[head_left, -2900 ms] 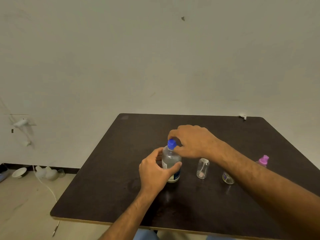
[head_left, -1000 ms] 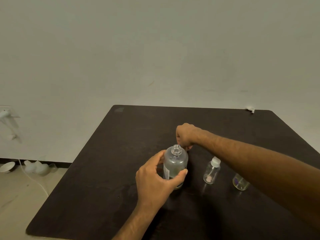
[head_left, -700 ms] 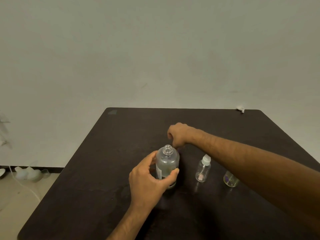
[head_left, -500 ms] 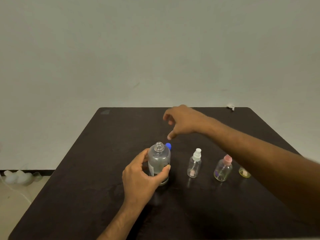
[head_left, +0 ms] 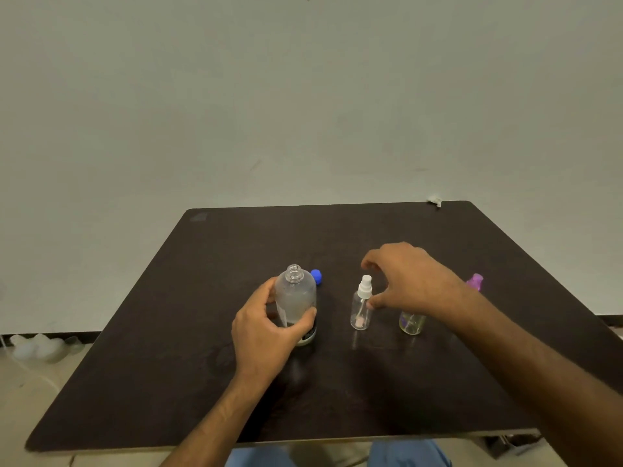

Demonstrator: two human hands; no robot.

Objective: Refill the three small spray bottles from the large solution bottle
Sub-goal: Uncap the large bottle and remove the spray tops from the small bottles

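The large clear solution bottle [head_left: 296,299] stands uncapped on the dark table [head_left: 337,392], and my left hand [head_left: 266,328] grips its body. Its blue cap [head_left: 317,276] lies on the table just behind it. To the right stands a small clear spray bottle with a white nozzle [head_left: 361,308]. My right hand [head_left: 404,278] hovers over it with fingers spread; the thumb tip is right at the bottle's shoulder and the hand holds nothing. A second small bottle [head_left: 412,323] is half hidden under my right wrist. A third, with a purple top [head_left: 475,282], peeks out behind my forearm.
A small white scrap [head_left: 435,200] lies at the table's far right corner. A pale wall rises behind the table. White containers [head_left: 40,345] sit on the floor at the left.
My right hand unscrewed the blue cap, set it down behind the large bottle, then moved right and down over the white-nozzle spray bottle. My left hand kept its grip.
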